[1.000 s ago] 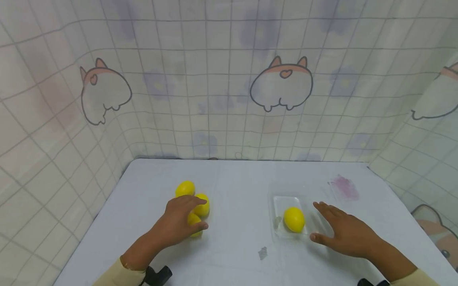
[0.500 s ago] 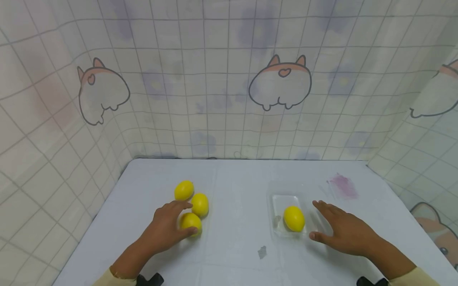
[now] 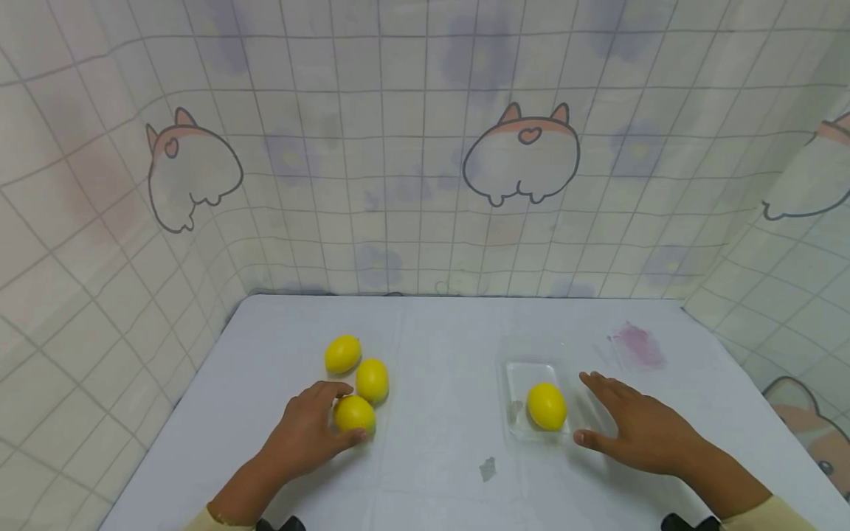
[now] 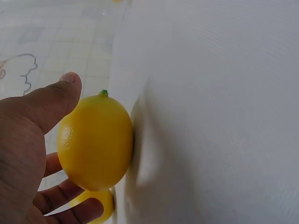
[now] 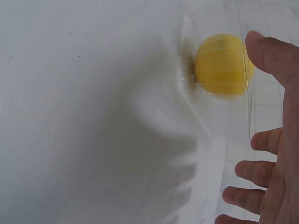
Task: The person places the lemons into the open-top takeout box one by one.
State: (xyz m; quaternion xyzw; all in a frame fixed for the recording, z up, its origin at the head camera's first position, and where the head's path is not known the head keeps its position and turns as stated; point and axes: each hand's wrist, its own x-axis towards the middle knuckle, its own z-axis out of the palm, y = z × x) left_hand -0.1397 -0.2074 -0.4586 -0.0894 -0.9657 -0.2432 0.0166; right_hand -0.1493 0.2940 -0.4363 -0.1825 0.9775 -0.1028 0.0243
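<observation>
In the head view, my left hand [image 3: 304,430] is around the nearest of three yellow lemons [image 3: 354,414], fingers curled at its far side and thumb along its near side. The left wrist view shows this lemon [image 4: 96,142] with a small green tip, close against the white surface. A second lemon [image 3: 372,381] and a third lemon [image 3: 342,354] lie just beyond it. My right hand [image 3: 647,429] is held with spread fingers beside a clear plastic tray [image 3: 511,430]. Inside the tray sits another lemon [image 3: 547,406], seen through the tray's wall in the right wrist view.
The white tabletop [image 3: 445,369] has a grey mark [image 3: 488,469] in front of the tray and a pink stain [image 3: 639,346] at the back right. A checked curtain [image 3: 398,184] with animal drawings encloses the back and sides.
My left hand has drawn back left from over the lemons, then its fingers have curled in around the nearest one. The right hand and the tray's lemon have hardly moved.
</observation>
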